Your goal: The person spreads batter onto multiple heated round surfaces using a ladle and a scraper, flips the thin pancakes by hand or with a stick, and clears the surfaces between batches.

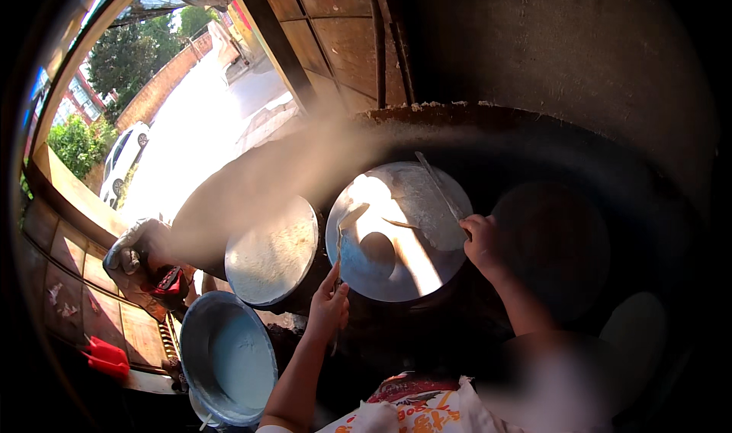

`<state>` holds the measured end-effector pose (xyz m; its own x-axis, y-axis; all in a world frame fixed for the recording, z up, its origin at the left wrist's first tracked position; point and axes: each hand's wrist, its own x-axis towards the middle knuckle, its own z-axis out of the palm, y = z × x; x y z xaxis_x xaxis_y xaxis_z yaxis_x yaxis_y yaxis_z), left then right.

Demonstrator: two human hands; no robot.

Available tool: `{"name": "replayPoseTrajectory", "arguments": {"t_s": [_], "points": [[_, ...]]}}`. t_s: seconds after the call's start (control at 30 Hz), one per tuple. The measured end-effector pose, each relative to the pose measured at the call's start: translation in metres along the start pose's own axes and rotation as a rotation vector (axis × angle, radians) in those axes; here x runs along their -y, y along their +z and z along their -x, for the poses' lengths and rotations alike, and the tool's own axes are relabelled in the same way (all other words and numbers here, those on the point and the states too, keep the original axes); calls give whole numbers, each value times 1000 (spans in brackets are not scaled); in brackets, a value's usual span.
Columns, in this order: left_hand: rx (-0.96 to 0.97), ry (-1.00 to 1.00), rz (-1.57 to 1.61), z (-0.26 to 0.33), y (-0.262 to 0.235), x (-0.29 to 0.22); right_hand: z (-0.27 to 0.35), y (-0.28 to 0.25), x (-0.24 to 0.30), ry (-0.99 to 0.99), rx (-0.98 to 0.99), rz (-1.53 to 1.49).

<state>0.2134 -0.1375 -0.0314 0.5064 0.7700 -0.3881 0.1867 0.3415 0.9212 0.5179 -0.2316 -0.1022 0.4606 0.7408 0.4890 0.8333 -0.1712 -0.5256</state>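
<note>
In front of me is a round flat griddle (358,269), partly lit by a bright streak of sun. A thin, pale sheet of crepe (412,193) covers its far right part. My right hand (480,238) is closed on the handle of a long, narrow metal spatula (440,180), whose blade lies over the crepe. At the griddle's near left edge, my left hand (328,309) is closed around a thin-handled tool (338,259). Its far end reaches the griddle rim, but glare hides its exact shape. Small curled strips (400,224) lie on the griddle.
A second round griddle (311,254) on the left carries a pale, speckled crepe (271,258). Nearer stands a basin (187,341) of whitish batter (244,360). A dark round plate (553,242) sits at right. A red object (107,358) lies far left. A hazy smear blurs the upper left.
</note>
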Motion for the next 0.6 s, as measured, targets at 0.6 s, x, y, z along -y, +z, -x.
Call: {"name": "replayPoseTrajectory", "arguments": {"t_s": [0.6], "points": [[-50,-59,-22,48,29,9,-70,35,-9,-229,293,-342]]}}
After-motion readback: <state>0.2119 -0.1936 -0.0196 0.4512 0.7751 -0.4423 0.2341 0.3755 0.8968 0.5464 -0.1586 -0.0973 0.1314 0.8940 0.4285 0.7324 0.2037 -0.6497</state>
